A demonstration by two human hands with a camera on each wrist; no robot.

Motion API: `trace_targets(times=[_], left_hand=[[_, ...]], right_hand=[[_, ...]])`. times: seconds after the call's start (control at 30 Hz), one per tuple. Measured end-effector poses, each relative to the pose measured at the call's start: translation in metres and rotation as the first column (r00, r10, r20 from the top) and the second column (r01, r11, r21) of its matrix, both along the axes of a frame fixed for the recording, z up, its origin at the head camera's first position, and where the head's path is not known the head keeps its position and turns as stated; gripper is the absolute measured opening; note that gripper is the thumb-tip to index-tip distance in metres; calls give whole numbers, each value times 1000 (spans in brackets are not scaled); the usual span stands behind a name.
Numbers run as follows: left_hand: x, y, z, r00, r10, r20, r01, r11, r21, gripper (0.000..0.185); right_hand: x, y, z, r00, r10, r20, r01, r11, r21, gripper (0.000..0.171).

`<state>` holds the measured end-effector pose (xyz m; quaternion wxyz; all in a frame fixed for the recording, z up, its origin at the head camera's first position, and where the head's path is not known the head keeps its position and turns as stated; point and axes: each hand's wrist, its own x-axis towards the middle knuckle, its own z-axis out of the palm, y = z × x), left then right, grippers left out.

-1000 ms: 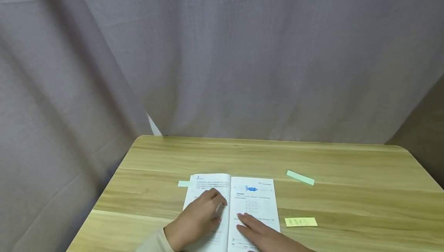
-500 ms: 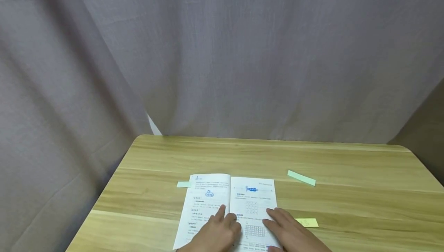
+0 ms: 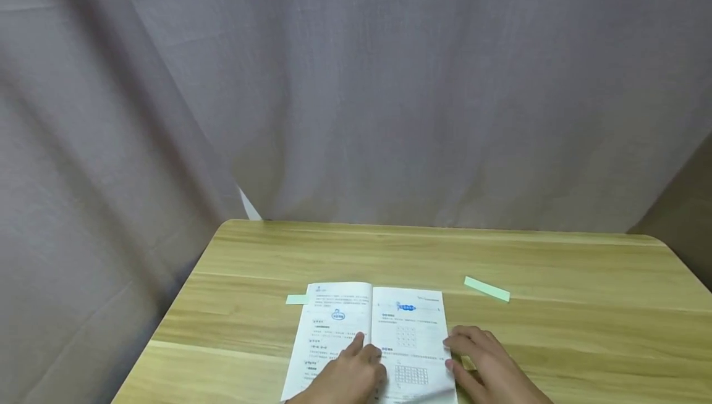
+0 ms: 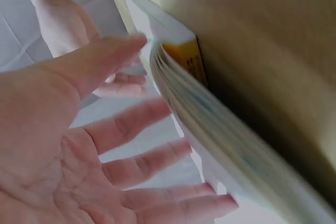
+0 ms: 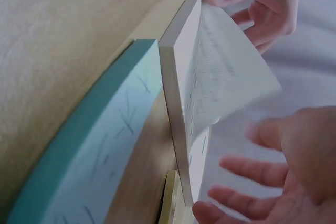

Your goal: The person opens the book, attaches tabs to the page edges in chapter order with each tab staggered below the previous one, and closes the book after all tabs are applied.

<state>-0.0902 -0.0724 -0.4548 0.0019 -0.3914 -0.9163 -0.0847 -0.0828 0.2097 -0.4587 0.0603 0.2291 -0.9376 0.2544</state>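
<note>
An open book [image 3: 334,324] lies on the table, its printed pages facing up. My left hand [image 3: 350,376] rests at the gutter, with the index finger extended onto the paper. In the left wrist view my left hand's fingers [image 4: 147,169] are spread beside the page edges. At the right edge of the book is my right hand [image 3: 492,364], thumb and fingers apart, fingertips beside the pages. The right wrist view shows a page [image 5: 231,66] raised from the book, and my right hand [image 5: 273,171] with loose fingers. A yellow note [image 3: 468,363] is mostly hidden under that hand.
A pale green strip [image 3: 486,288] lies on the table [image 3: 584,305] right of the book; handwriting marks a teal-edged strip [image 5: 115,124] in the right wrist view. Another green tab [image 3: 296,299] sticks out at the book's left side. A grey curtain [image 3: 378,95] hangs behind.
My left hand has shifted from the left page down and right to the gutter. My right hand has slid off the right page to its outer edge, covering most of the yellow note.
</note>
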Motion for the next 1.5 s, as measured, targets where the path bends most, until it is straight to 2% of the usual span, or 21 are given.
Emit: trace_targets(times=[0.13,0.23,0.33,0.37,0.4,0.43,0.5,0.6,0.63,0.7,0.73,0.83,0.87,0.93,0.97,1.07,1.17,1.2,1.27,1.33,1.5], left_hand=[[0,2,1,1000,-12,-2,12,1000,-16,40],[1,3,9,999,12,50,-12,1000,-9,32],[3,2,17,981,72,181,-81,996,44,36],[3,1,19,968,98,232,-115,992,60,42],[5,-1,22,949,125,289,-154,985,79,49],[6,-2,24,926,153,344,-198,975,98,55],[7,-6,28,883,189,430,-270,953,135,66],[7,-13,32,857,198,475,-324,925,200,71],[6,-15,33,858,190,476,-331,915,231,68],[3,-19,34,863,168,476,-339,892,300,63],[1,-22,34,857,157,491,-353,873,337,60],[-5,-31,35,822,133,554,-411,812,415,59],[-7,-35,35,800,111,590,-431,790,436,61],[-11,-42,35,737,47,674,-477,743,470,66],[-14,-46,35,705,2,710,-493,720,488,69],[-22,-57,35,588,-135,797,-556,648,520,77],[-28,-68,35,489,-211,846,-624,594,509,84],[-30,-71,34,465,-217,859,-645,581,496,84],[-34,-77,32,434,-212,876,-672,571,471,82],[-37,-82,29,419,-192,887,-689,569,449,73],[-43,-91,18,491,-96,866,-663,603,443,47]], right_hand=[[2,-3,5,993,-119,14,120,991,-60,19],[1,-6,8,983,-140,117,153,982,-112,16],[-2,-9,6,985,-34,170,60,987,-151,19],[-3,-11,4,985,22,174,9,984,-178,16],[-5,-14,-2,988,90,124,-62,975,-213,14],[-6,-17,-3,972,183,144,-138,950,-281,9],[-6,-26,-5,923,339,183,-237,874,-424,21],[-3,-42,-6,839,512,184,-318,736,-598,45],[-1,-47,-2,810,544,220,-307,713,-630,50],[1,-56,-3,820,546,173,-349,715,-605,53],[2,-60,-3,833,530,159,-356,733,-579,53],[5,-72,-4,888,443,123,-360,837,-412,53],[5,-75,-5,903,413,122,-349,868,-354,56],[5,-79,-6,919,379,111,-345,907,-243,63],[5,-81,-6,917,381,114,-353,912,-207,65],[3,-85,-5,896,410,171,-381,907,-177,71],[1,-88,-4,878,443,180,-426,896,-128,69],[0,-89,-4,874,454,171,-443,891,-104,68],[-2,-89,-5,871,474,133,-470,881,-58,66],[-4,-89,-7,864,492,104,-492,870,-26,64],[-5,-91,-10,853,512,102,-512,858,-29,63]])
